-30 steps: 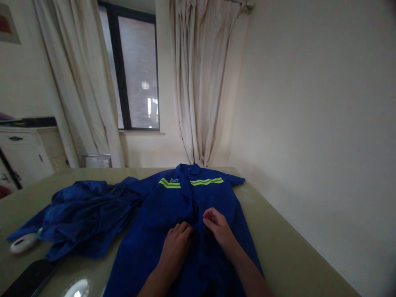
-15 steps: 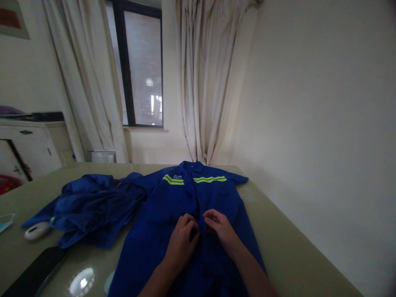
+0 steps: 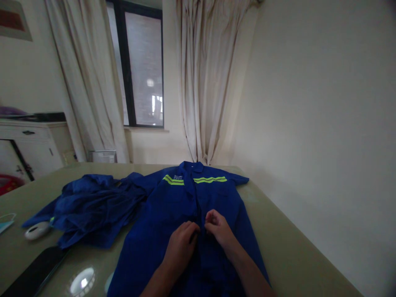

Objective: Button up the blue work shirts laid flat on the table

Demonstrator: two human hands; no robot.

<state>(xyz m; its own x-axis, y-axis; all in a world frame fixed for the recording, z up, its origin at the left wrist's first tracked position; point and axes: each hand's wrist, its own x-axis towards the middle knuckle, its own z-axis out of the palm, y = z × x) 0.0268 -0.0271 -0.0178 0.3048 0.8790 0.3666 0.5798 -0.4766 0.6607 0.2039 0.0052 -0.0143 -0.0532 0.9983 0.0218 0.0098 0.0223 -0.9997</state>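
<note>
A blue garment (image 3: 167, 202) with a collar, short sleeves and yellow-green chest stripes lies spread front up on the table. Its front opening runs down the middle. My left hand (image 3: 182, 243) is closed at the left edge of that opening, its fingertips pinched on the cloth. Just right of the opening is my right hand (image 3: 219, 229), with thumb and fingers curled together; what lies between them is too small to make out. A narrow gap separates the two hands.
A crumpled blue garment (image 3: 95, 206) lies to the left on the greenish table (image 3: 291, 247). Near it are a white mouse-like object (image 3: 37, 231), a dark flat object (image 3: 35, 270) and part of a face mask (image 3: 5, 225). A wall (image 3: 324, 123) borders the table's right side.
My left hand has shifted slightly down, its fingers drawn closer together. The fingers of my right hand have curled in more. The garment lies nearly as before.
</note>
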